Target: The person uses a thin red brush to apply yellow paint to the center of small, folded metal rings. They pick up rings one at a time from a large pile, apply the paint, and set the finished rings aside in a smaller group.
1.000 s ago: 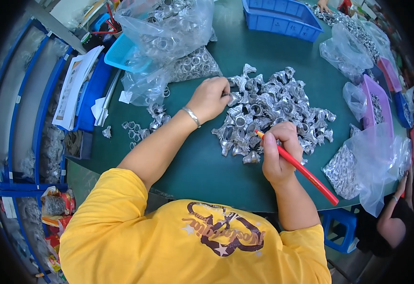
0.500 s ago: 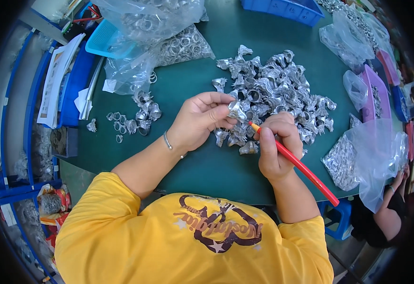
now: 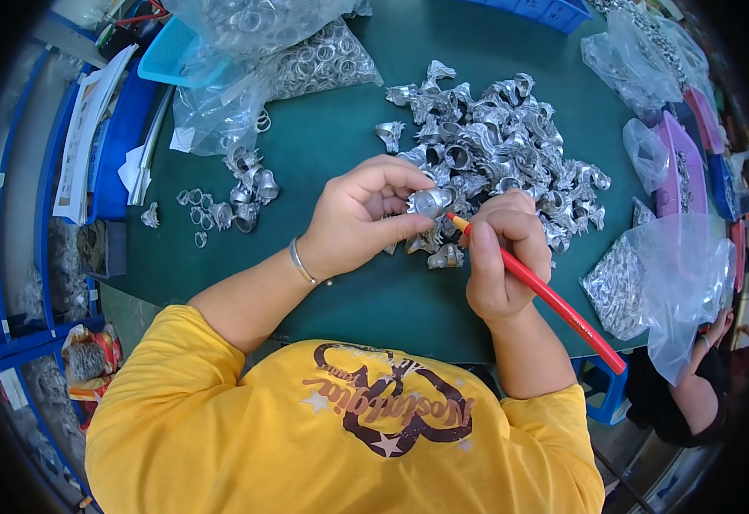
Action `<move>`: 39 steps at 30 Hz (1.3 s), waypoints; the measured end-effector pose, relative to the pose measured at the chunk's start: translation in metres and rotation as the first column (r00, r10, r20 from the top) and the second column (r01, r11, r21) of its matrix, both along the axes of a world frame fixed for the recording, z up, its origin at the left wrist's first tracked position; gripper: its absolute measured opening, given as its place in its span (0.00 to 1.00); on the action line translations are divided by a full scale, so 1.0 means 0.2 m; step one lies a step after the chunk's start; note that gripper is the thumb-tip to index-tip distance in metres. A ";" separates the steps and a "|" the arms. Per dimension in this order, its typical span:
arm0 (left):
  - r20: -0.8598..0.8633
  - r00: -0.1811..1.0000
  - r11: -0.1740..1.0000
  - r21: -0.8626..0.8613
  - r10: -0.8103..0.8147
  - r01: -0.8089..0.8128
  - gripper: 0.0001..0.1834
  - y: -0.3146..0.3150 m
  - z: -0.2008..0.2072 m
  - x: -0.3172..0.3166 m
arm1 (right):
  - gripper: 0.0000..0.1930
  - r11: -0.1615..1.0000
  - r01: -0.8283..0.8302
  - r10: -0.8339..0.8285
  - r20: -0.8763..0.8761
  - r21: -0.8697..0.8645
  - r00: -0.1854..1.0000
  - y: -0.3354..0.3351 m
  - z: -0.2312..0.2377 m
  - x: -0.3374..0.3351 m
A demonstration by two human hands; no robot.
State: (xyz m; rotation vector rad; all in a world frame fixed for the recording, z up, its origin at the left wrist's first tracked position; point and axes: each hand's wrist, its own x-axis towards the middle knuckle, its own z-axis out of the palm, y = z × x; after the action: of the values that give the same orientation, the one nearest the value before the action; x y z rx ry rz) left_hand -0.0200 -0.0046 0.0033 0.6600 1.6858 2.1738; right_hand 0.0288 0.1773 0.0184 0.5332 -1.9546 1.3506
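Between the thumb and fingers of my left hand (image 3: 361, 210) is a silver metal ring (image 3: 428, 202), its round opening tilted up toward me. My right hand (image 3: 510, 253) grips a red pencil (image 3: 554, 301), whose tip points at the ring's right edge; whether it touches I cannot tell. Just beyond both hands lies a large heap of similar silver rings (image 3: 520, 128). A smaller group of rings (image 3: 246, 188) rests on the green table to the left, with several thin rings beside it.
Clear bags of rings (image 3: 323, 64) and a light-blue basket (image 3: 164, 53) stand at the far left. A blue bin (image 3: 554, 13) sits at the back. Along the right edge are a bag of metal parts (image 3: 616, 291) and a purple tray (image 3: 672, 163). Another person's arm (image 3: 700, 390) shows at lower right.
My left hand has turned the ring, so its round opening now shows. The pencil tip has shifted slightly left and up, staying close to the ring.
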 end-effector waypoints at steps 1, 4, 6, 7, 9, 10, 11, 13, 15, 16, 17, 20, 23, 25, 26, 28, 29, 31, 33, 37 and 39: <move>-0.030 0.999 0.999 0.042 -0.011 0.013 0.18 0.01 -0.01 0.00 | 0.06 1.000 0.001 -0.001 0.003 -0.003 1.000 0.00 0.00 0.00; -0.061 0.998 0.994 0.107 -0.019 0.025 0.19 0.02 -0.03 0.00 | 0.06 1.000 0.005 -0.005 0.003 -0.011 1.000 0.00 -0.02 0.00; -0.060 0.998 0.991 0.132 -0.019 0.027 0.19 0.02 -0.04 0.00 | 0.06 1.000 0.000 0.000 0.006 -0.003 1.000 0.00 -0.01 0.00; -0.079 0.997 0.992 0.126 -0.017 0.027 0.19 0.02 -0.04 0.00 | 0.06 1.000 -0.003 0.003 0.008 0.006 1.000 0.00 -0.01 0.00; -0.097 0.995 0.992 0.120 -0.016 0.028 0.19 0.02 -0.04 0.00 | 0.06 1.000 -0.005 0.005 0.010 0.013 1.000 0.00 0.00 0.00; -0.108 0.994 0.993 0.118 -0.015 0.028 0.19 0.02 -0.04 0.00 | 0.06 1.000 -0.007 0.007 0.011 0.019 1.000 -0.01 0.00 0.00; -0.118 0.993 0.993 0.115 -0.014 0.028 0.19 0.02 -0.04 0.00 | 0.06 1.000 -0.006 0.006 0.011 0.019 1.000 -0.01 0.00 0.00; -0.110 0.994 0.996 0.090 -0.013 0.023 0.19 0.01 -0.04 0.00 | 0.06 1.000 -0.025 0.025 -0.009 0.012 1.000 -0.01 0.00 0.00; -0.101 0.995 0.998 0.066 -0.012 0.019 0.19 0.01 -0.04 0.01 | 0.06 1.000 -0.031 0.031 -0.016 -0.004 0.999 -0.01 0.00 0.00; -0.158 0.987 1.000 0.031 0.006 -0.001 0.19 0.01 -0.04 0.01 | 0.06 0.999 -0.037 0.036 -0.025 -0.019 0.999 -0.01 0.00 0.00; -0.216 0.976 1.000 -0.003 0.023 -0.024 0.19 0.01 -0.03 0.01 | 0.06 0.999 -0.037 0.037 -0.023 -0.019 0.999 -0.01 0.00 0.00; -0.287 0.956 0.995 -0.062 0.060 -0.081 0.19 0.01 -0.02 0.01 | 0.06 0.999 -0.040 0.040 -0.017 -0.028 0.999 -0.01 0.00 0.00; -0.449 0.889 0.980 -0.119 0.088 -0.157 0.18 0.01 -0.01 0.00 | 0.06 0.998 -0.049 0.049 -0.002 0.028 0.999 -0.02 0.01 -0.01; -0.477 0.874 0.975 -0.139 0.088 -0.174 0.18 0.01 -0.01 -0.01 | 0.06 0.996 -0.047 0.045 0.027 0.070 0.999 -0.01 0.01 -0.01; -0.506 0.858 0.969 -0.159 0.085 -0.189 0.18 0.01 -0.01 -0.01 | 0.06 0.996 -0.048 0.046 0.030 0.071 0.998 -0.01 0.01 -0.01; -0.504 0.860 0.969 -0.168 0.072 -0.180 0.18 0.01 0.00 0.00 | 0.06 0.997 -0.052 0.050 0.031 0.058 0.998 0.00 0.01 -0.01; -0.503 0.862 0.969 -0.179 0.060 -0.172 0.19 0.01 0.00 0.00 | 0.06 0.997 -0.050 0.048 0.033 0.059 0.998 0.00 0.02 0.00; -0.397 0.915 0.976 -0.162 0.072 -0.147 0.18 0.00 0.00 0.01 | 0.06 0.996 -0.043 0.039 0.056 0.075 0.998 0.01 0.02 0.00; -0.289 0.954 0.983 -0.139 0.077 -0.121 0.18 0.01 -0.01 0.01 | 0.05 0.997 -0.037 0.034 0.038 0.063 0.999 0.01 0.01 -0.01; -0.048 0.999 0.991 0.131 -0.021 0.027 0.18 0.02 -0.01 0.02 | 0.05 0.993 0.002 0.001 0.020 -0.120 1.000 0.03 -0.03 0.00; 0.050 0.995 0.972 0.222 -0.086 0.073 0.19 0.02 -0.01 0.02 | 0.04 0.992 0.003 -0.004 -0.001 -0.130 1.000 0.03 -0.01 0.00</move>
State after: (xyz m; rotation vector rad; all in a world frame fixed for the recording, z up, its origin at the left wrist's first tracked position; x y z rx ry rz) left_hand -0.0165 -0.0015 0.0015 0.6994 1.3763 2.3188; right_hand 0.0284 0.1834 0.0162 0.4679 -1.8502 1.4632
